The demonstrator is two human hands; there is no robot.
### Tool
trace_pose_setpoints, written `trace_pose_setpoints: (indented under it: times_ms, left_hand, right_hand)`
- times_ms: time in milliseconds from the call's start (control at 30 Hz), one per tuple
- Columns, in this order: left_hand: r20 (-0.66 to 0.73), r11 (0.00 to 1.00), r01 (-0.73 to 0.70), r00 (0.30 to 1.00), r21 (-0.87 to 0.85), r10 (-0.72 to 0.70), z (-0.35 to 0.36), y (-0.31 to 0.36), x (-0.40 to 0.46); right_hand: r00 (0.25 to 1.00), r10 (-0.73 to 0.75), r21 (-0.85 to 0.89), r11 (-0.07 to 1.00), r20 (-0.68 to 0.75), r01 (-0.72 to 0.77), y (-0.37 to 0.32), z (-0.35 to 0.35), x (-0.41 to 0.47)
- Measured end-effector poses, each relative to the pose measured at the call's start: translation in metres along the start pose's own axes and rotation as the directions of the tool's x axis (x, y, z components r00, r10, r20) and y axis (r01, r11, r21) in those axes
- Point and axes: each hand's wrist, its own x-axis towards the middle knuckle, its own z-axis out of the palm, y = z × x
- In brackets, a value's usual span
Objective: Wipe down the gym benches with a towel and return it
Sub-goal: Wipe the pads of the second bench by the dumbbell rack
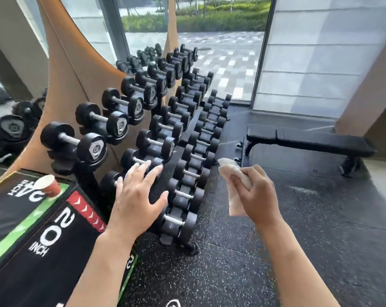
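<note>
Speckled black rubber floor (243,262) runs to a far window. The right hand (257,193) pinches a white towel (234,185), apparently crumpled, near centre. The left hand (136,196) hovers spread before the dumbbell rack (165,134). A black bench (309,140) stands far right.

The crumpled white cloth towel (234,185) is partly hidden beneath the right hand's curled fingers (246,181) (its full shape unclear). Beyond them, the flat black padded gym bench's (309,140) far foot is blurred.
</note>
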Motion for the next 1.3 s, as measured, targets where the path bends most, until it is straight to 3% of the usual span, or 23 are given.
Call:
trace_pose_setpoints:
  times_ms: [333, 600, 1033, 1300]
  left_hand:
    - [0.078, 0.977, -0.169, 0.981, -0.126, 0.180, 0.034, -0.032, 0.150]
    - [0.124, 0.941, -0.249, 0.951, -0.228, 0.282, 0.083, -0.004, 0.220]
    - [0.112, 0.929, -0.266, 0.947, -0.256, 0.302, 0.196, 0.132, 0.359]
    - [0.118, 0.943, -0.248, 0.953, -0.221, 0.279, 0.242, 0.193, 0.419]
  right_hand:
    - [0.978, 0.088, -0.086, 0.991, -0.190, -0.105, 0.010, 0.033, 0.088]
    - [0.944, 0.141, -0.152, 0.969, -0.299, -0.194, 0.060, 0.011, 0.117]
    - [0.936, 0.155, -0.149, 0.966, -0.317, -0.210, 0.204, -0.082, 0.250]
    - [0.955, 0.097, -0.154, 0.977, -0.281, -0.145, 0.281, -0.110, 0.324]
